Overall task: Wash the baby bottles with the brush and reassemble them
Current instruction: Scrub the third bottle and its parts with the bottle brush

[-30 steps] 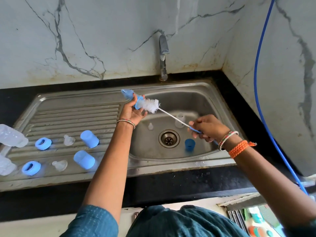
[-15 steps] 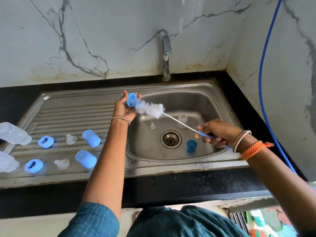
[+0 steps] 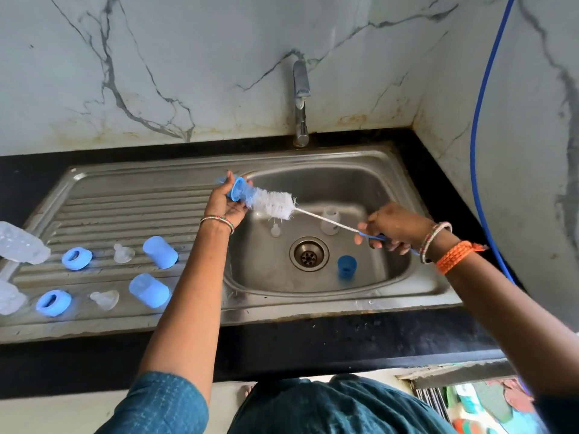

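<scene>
Your left hand (image 3: 226, 200) is closed around a blue bottle ring (image 3: 237, 190) and holds it in the air, above the edge between the draining board and the basin. Your right hand (image 3: 395, 228) grips the thin blue handle of the bottle brush (image 3: 275, 205) over the right part of the basin. The white bristles of the brush point to the left, and their tip goes into the opening of the ring.

Below the brush, on the floor of the sink (image 3: 416, 277), you can see a clear bottle (image 3: 329, 221) standing, a small clear teat (image 3: 275, 230) to its left, and a blue cap (image 3: 346, 267) to the right of the drain (image 3: 309, 254).

On the ribbed draining board at the left lie two rows of parts. The far row has a blue ring (image 3: 76, 259), a clear teat (image 3: 123, 253) and a blue cap (image 3: 160, 252). The near row has again a blue ring (image 3: 53, 302), a clear teat (image 3: 105, 299) and a blue cap (image 3: 149, 291). At the left border two clear bottles (image 3: 22, 244) lie on their side, only partly in view.

The tap (image 3: 300, 101) stands behind the basin, on the black desk (image 3: 313, 343).
</scene>
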